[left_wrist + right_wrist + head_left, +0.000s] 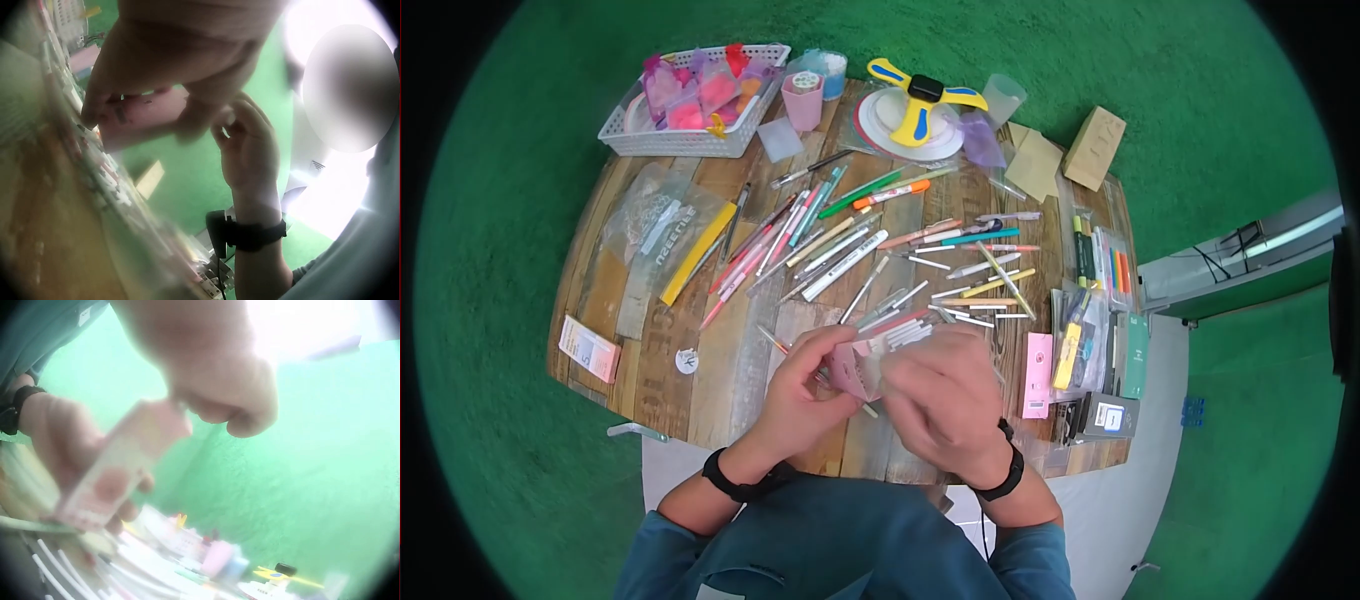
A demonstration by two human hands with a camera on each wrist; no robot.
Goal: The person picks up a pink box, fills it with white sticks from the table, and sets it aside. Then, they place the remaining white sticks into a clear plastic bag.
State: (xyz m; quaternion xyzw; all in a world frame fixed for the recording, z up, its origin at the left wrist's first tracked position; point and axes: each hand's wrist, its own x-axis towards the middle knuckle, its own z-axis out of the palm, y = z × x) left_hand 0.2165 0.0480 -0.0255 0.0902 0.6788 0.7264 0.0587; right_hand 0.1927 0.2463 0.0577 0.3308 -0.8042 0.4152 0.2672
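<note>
Close to the chest, over the near side of the table, my left hand (802,388) grips a small pink cardboard box (852,373), thumb on one side and fingers on the other. In the right wrist view the pink box (112,478) is tilted, its narrow upper end meeting my right hand (219,387). The fingers of the right hand (950,400) are curled, pinching at that end. Its fingertips are largely hidden in the head view. Beyond the hands lie several thin white sticks (905,335) and scattered pens (845,265).
A white basket (685,143) of colourful packets stands back left, near a pink cup (803,108). A yellow-and-blue spinner (925,97) lies on plates at the back. A zip bag (662,235) lies left; a pink card (1037,375) and a black box (1103,417) lie right.
</note>
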